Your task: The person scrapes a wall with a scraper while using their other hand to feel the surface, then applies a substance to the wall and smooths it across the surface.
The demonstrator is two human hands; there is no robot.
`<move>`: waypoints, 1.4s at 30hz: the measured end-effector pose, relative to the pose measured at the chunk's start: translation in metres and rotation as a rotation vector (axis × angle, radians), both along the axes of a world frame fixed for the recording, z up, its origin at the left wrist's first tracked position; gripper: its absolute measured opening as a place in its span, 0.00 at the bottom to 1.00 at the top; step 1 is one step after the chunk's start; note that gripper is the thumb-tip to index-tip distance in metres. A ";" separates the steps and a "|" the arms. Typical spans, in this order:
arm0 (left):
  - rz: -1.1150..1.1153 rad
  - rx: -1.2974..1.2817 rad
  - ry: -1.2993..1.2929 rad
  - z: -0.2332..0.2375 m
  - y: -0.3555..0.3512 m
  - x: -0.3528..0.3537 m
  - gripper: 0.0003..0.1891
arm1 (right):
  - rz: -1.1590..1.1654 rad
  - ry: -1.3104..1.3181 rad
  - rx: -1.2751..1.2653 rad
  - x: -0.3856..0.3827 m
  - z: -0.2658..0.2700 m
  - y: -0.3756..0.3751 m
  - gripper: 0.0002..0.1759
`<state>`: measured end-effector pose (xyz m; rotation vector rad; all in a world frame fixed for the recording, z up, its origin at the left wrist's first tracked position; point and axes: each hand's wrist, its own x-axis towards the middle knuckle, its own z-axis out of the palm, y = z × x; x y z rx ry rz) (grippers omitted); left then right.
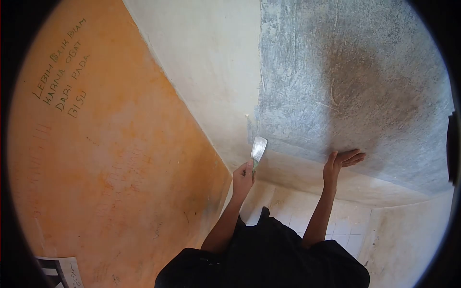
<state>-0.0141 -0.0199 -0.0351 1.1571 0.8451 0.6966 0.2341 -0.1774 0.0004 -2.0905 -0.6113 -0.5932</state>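
Observation:
A putty knife with a broad metal blade and a greenish handle points upward in my left hand, whose fingers are wrapped round the handle. The blade is near the lower left corner of a grey, mottled wall area, beside a pale strip. Whether the blade touches the surface cannot be made out. Further right, my right hand is open, its fingers stretched to the right at the lower edge of the grey area; it holds nothing and appears to rest against the wall.
An orange wall with handwriting fills the left side. A paper sheet is at the lower left. Pale tiles show below my right hand, with a whitish wall at the lower right. My black clothing covers the bottom centre.

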 end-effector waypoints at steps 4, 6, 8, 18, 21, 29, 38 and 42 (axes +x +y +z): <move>0.090 0.007 -0.047 -0.012 -0.008 0.006 0.22 | 0.002 -0.001 0.004 0.001 0.001 0.003 0.51; 0.098 0.003 -0.047 -0.001 -0.008 0.012 0.23 | 0.006 -0.005 0.009 0.001 0.001 0.003 0.51; 0.107 -0.006 -0.034 0.017 -0.008 0.018 0.23 | 0.011 0.003 0.009 0.001 0.001 0.004 0.51; 0.155 -0.006 -0.082 0.037 -0.002 0.029 0.23 | 0.035 0.004 0.018 0.001 0.000 0.005 0.52; 0.154 -0.022 -0.106 0.070 0.000 0.027 0.24 | 0.033 0.020 0.007 0.000 -0.002 0.001 0.52; 0.129 -0.048 0.005 0.062 -0.006 0.020 0.27 | 0.025 0.017 0.025 -0.004 -0.001 0.007 0.53; 0.097 -0.048 -0.053 0.060 -0.006 0.020 0.27 | 0.026 0.018 0.055 0.004 -0.002 0.003 0.54; 0.075 -0.090 -0.091 0.052 -0.007 0.015 0.27 | 0.037 0.029 0.051 0.002 -0.003 0.001 0.54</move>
